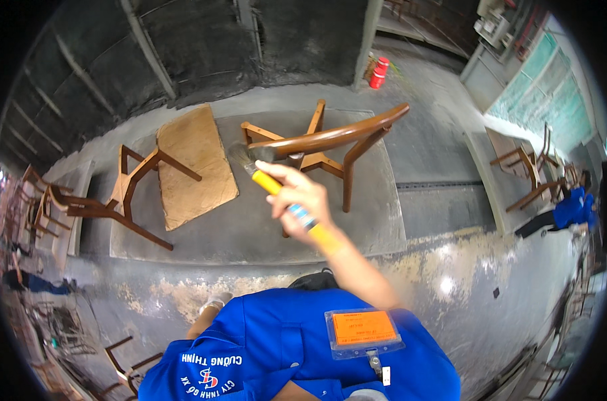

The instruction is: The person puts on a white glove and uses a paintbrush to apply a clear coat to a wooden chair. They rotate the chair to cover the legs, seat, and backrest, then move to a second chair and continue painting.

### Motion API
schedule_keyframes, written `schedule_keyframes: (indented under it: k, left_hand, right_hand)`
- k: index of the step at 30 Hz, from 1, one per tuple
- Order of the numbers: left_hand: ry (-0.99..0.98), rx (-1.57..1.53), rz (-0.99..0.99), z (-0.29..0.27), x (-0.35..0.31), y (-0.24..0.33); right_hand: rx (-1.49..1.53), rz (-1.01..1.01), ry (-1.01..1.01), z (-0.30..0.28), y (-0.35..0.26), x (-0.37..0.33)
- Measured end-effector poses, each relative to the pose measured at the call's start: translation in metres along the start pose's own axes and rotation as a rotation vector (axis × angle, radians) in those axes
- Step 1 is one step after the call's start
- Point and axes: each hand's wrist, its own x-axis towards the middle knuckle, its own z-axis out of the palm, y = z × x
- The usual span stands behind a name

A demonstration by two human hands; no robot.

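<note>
My right hand (302, 194) has its fingers clamped on a yellow-handled brush (270, 179), bristles touching the chair frame (330, 137). My left hand (216, 301) hangs low; I cannot tell its fingers' state.

chair frame (330, 144) on platform (250, 230), board (193, 164) left of it

You are wearing a rectangular orange badge (365, 328) in a clear plastic holder, hanging on your blue shirt (276, 347) at the chest. A white and red logo (208, 379) is showing lower left on it.

Red fire extinguisher (379, 72), flat wooden board (195, 165)
</note>
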Motion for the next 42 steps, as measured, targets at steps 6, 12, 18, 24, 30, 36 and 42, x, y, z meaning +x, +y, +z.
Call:
schedule_keyframes:
  k: [6,12,18,24,30,36,42]
  left_hand:
    - [-0.174,0.1,-0.036,0.019,0.014,-0.053]
    - [-0.141,0.089,0.035,-0.021,0.016,-0.016]
    - [0.189,-0.186,0.294,-0.098,-0.026,0.187]
    - [0.719,-0.439,0.883,-0.144,-0.118,0.41]
    - [0.576,-0.579,0.589,-0.181,-0.127,0.466]
    - [0.609,-0.744,0.836,-0.191,-0.098,0.416]
    - [0.503,-0.72,0.891,-0.224,-0.081,0.357]
  right_hand:
    - [0.208,0.132,0.711,-0.152,0.056,-0.004]
    - [-0.459,0.095,0.915,-0.144,0.05,0.028]
    - [0.571,0.089,0.498,-0.086,0.018,-0.034]
    - [0.879,0.242,0.943,-0.13,0.042,-0.13]
    - [0.875,0.659,1.443,-0.175,0.068,-0.186]
    - [1.138,0.141,0.965,-0.215,0.036,-0.15]
    - [0.747,0.081,0.867,-0.197,0.025,-0.084]
